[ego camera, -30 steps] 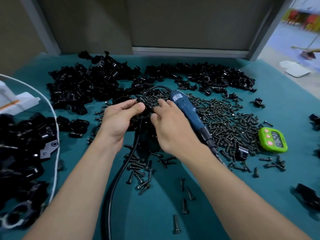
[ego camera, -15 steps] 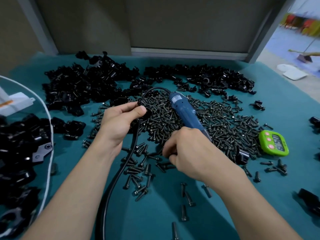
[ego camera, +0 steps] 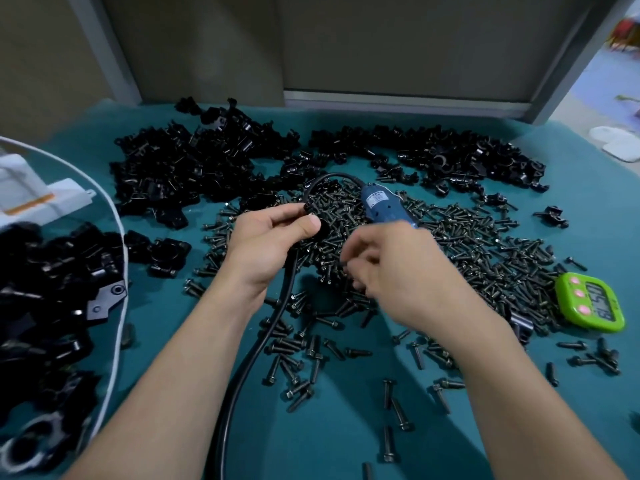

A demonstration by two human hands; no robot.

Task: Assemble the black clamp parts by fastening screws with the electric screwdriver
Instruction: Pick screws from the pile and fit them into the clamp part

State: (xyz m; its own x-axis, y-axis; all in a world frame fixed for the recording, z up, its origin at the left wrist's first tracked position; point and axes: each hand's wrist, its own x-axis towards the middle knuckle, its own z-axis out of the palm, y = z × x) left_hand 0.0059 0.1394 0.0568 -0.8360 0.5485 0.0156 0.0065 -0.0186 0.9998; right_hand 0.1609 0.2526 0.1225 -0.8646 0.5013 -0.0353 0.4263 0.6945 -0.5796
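My left hand (ego camera: 273, 244) grips a small black clamp part (ego camera: 318, 227) between thumb and fingers, held above the screw pile (ego camera: 485, 258). My right hand (ego camera: 394, 275) is blurred just right of it, fingers curled, and seems to pinch a dark screw (ego camera: 344, 265) at the fingertips. The blue electric screwdriver (ego camera: 379, 204) lies on the screws behind my right hand, its tip hidden by that hand. Its black cable (ego camera: 287, 289) loops past my left hand and runs toward me.
Heaps of black clamp parts lie at the back left (ego camera: 194, 168), back right (ego camera: 457, 157) and in a clear white-rimmed bin (ego camera: 119, 258) at the left. A green timer (ego camera: 588, 303) sits at the right. Loose screws (ego camera: 301, 368) are scattered on the teal cloth (ego camera: 311, 445).
My right hand left the clamp part, dipped into the screws in front of me, and has come back up toward my left hand. My left hand kept hold of the part.
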